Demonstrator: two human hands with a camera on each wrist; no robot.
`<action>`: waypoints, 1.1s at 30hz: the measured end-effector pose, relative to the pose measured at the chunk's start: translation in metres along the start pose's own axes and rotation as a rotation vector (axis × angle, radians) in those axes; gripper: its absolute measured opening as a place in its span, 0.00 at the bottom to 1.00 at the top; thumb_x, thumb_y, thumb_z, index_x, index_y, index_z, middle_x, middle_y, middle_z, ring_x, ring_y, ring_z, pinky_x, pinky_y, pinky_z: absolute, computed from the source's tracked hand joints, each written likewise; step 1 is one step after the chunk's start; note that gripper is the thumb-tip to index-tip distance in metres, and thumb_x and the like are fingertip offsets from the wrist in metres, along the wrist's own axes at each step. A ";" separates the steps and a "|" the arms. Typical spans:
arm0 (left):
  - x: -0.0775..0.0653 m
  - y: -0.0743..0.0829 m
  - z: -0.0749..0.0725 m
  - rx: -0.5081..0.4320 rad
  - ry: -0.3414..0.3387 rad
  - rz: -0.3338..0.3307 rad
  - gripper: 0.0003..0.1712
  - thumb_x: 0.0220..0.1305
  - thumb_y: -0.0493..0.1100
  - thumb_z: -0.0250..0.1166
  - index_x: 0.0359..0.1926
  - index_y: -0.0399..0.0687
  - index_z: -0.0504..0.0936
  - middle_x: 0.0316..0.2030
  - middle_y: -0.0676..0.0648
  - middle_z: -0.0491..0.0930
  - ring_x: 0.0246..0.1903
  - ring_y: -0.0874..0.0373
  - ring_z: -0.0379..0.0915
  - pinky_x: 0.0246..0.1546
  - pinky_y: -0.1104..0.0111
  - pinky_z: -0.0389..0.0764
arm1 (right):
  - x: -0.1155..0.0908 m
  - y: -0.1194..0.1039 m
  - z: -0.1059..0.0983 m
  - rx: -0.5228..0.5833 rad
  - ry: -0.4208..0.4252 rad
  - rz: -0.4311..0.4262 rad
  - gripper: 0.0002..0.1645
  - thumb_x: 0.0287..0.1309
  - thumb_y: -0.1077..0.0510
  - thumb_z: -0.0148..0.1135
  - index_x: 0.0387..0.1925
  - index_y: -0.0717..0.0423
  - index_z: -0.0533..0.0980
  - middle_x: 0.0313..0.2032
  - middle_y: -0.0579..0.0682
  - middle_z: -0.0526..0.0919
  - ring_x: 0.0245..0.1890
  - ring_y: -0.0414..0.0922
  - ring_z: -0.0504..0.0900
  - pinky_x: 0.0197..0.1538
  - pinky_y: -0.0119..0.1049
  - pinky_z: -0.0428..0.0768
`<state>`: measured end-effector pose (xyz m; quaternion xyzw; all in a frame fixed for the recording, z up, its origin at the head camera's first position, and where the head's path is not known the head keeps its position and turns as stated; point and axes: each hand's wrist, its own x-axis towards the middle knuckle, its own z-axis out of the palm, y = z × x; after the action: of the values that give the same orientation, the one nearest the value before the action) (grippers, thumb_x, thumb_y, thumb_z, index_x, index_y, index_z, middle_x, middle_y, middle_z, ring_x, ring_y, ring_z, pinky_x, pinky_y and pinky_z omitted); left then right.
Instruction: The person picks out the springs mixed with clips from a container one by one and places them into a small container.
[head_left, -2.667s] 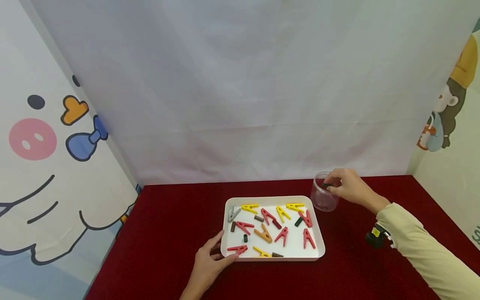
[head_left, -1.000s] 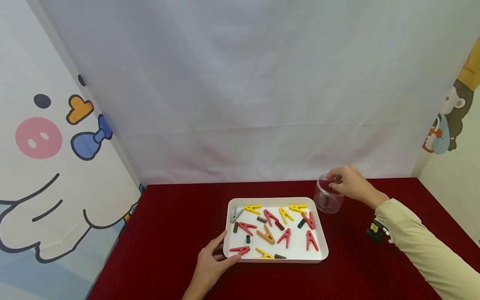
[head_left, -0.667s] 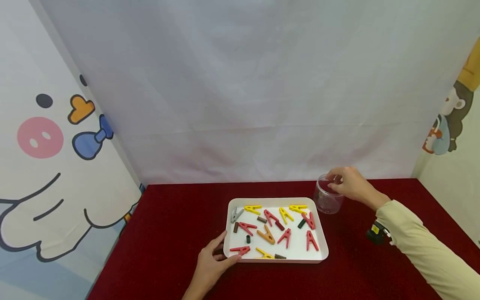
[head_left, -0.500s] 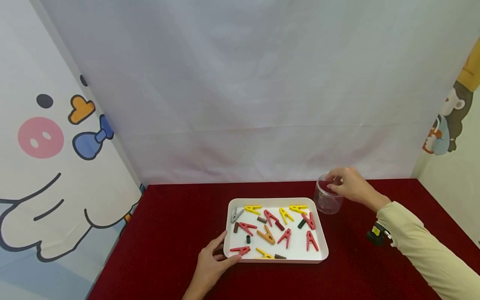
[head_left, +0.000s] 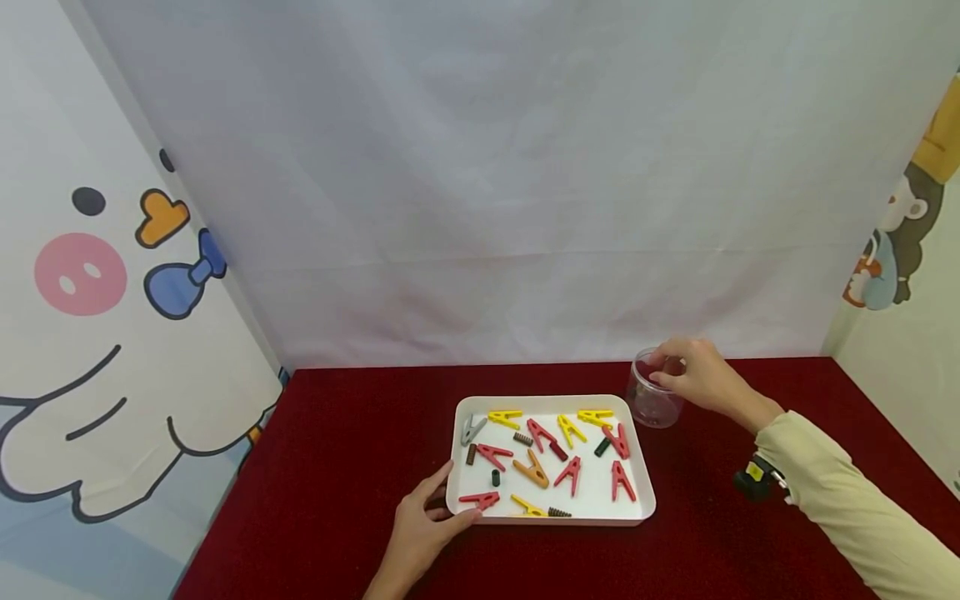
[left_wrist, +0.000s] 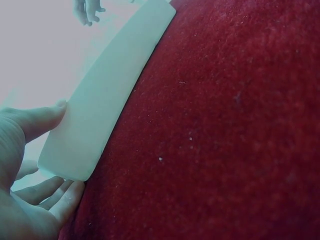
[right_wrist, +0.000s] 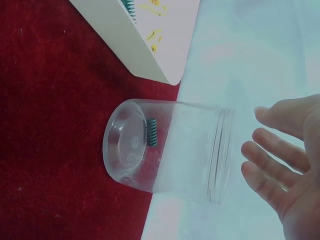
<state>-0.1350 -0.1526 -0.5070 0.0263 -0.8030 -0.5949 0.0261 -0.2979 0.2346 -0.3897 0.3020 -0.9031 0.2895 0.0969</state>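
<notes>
A clear plastic jar [head_left: 654, 410] stands behind the tray's right end. My right hand [head_left: 697, 377] hovers at its mouth, fingers loosely bent and holding nothing. Inside the jar, the right wrist view shows a dark green coil spring [right_wrist: 152, 133]. My left hand [head_left: 414, 533] grips the front left corner of a white tray [head_left: 570, 521], thumb at the rim and fingers under the corner, as the left wrist view also shows. Scattered in the tray lie several plastic clothespin-shaped clips, such as an orange clip [head_left: 533, 473], and several small springs, among them a brown spring [head_left: 522, 438].
A dark red cloth [head_left: 360, 450] covers the table. White fabric [head_left: 480, 208] rises behind it, close to the jar. Printed cartoon panels stand at left and right. A small black device [head_left: 756, 477] is strapped at the right wrist.
The dark spring that my right fingers pinched at the jar's mouth has been let go and has dropped into the jar. The left hand keeps its hold on the tray corner.
</notes>
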 end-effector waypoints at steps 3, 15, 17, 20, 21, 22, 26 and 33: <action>0.000 0.000 0.000 -0.001 -0.001 -0.011 0.47 0.47 0.44 0.77 0.67 0.43 0.66 0.55 0.39 0.73 0.49 0.50 0.72 0.38 0.70 0.78 | 0.000 -0.002 0.001 0.005 0.000 -0.002 0.08 0.47 0.70 0.69 0.33 0.65 0.81 0.32 0.55 0.82 0.28 0.44 0.79 0.29 0.34 0.79; -0.007 0.022 -0.003 -0.008 -0.004 -0.012 0.45 0.47 0.40 0.76 0.66 0.37 0.67 0.53 0.35 0.73 0.48 0.45 0.72 0.38 0.68 0.79 | -0.002 -0.008 0.006 0.037 0.017 -0.066 0.09 0.46 0.67 0.71 0.32 0.63 0.81 0.29 0.52 0.81 0.25 0.40 0.76 0.26 0.32 0.75; -0.004 0.013 -0.002 0.008 -0.007 -0.002 0.45 0.47 0.41 0.76 0.66 0.37 0.66 0.53 0.35 0.73 0.47 0.47 0.72 0.38 0.69 0.79 | -0.003 -0.010 0.008 0.033 0.009 -0.069 0.09 0.46 0.67 0.71 0.32 0.62 0.81 0.30 0.53 0.81 0.26 0.40 0.76 0.26 0.32 0.76; -0.001 0.004 -0.001 0.014 -0.003 0.005 0.46 0.47 0.42 0.76 0.66 0.39 0.66 0.54 0.36 0.73 0.48 0.49 0.72 0.38 0.69 0.79 | -0.002 -0.013 0.009 0.034 0.000 -0.073 0.09 0.47 0.66 0.71 0.33 0.60 0.81 0.30 0.52 0.81 0.26 0.39 0.76 0.27 0.32 0.76; -0.001 0.002 0.000 0.013 -0.001 0.008 0.46 0.47 0.42 0.77 0.66 0.39 0.66 0.54 0.37 0.73 0.48 0.49 0.72 0.38 0.69 0.79 | -0.002 -0.014 0.010 0.034 -0.003 -0.075 0.09 0.46 0.66 0.71 0.33 0.60 0.81 0.31 0.52 0.81 0.26 0.39 0.76 0.27 0.32 0.76; -0.001 0.002 0.000 0.009 0.002 0.009 0.46 0.46 0.43 0.77 0.66 0.40 0.66 0.54 0.37 0.73 0.48 0.49 0.73 0.38 0.70 0.79 | -0.002 -0.015 0.011 0.033 -0.006 -0.074 0.09 0.46 0.66 0.71 0.33 0.59 0.81 0.31 0.52 0.81 0.27 0.39 0.76 0.27 0.32 0.76; -0.001 0.001 0.000 -0.016 0.013 0.004 0.46 0.46 0.45 0.77 0.66 0.44 0.67 0.55 0.39 0.73 0.49 0.50 0.73 0.39 0.71 0.78 | -0.003 -0.020 0.013 0.023 -0.023 -0.079 0.09 0.46 0.65 0.71 0.33 0.57 0.81 0.32 0.50 0.81 0.27 0.39 0.75 0.30 0.33 0.76; -0.001 0.001 0.000 -0.020 0.007 0.001 0.47 0.46 0.45 0.77 0.67 0.44 0.67 0.55 0.39 0.73 0.49 0.50 0.72 0.38 0.72 0.78 | -0.004 -0.025 0.016 0.021 -0.036 -0.111 0.09 0.46 0.66 0.71 0.31 0.55 0.81 0.32 0.48 0.80 0.29 0.44 0.77 0.31 0.39 0.77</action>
<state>-0.1342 -0.1525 -0.5063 0.0277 -0.7970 -0.6026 0.0296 -0.2797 0.2108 -0.3925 0.3577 -0.8835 0.2877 0.0933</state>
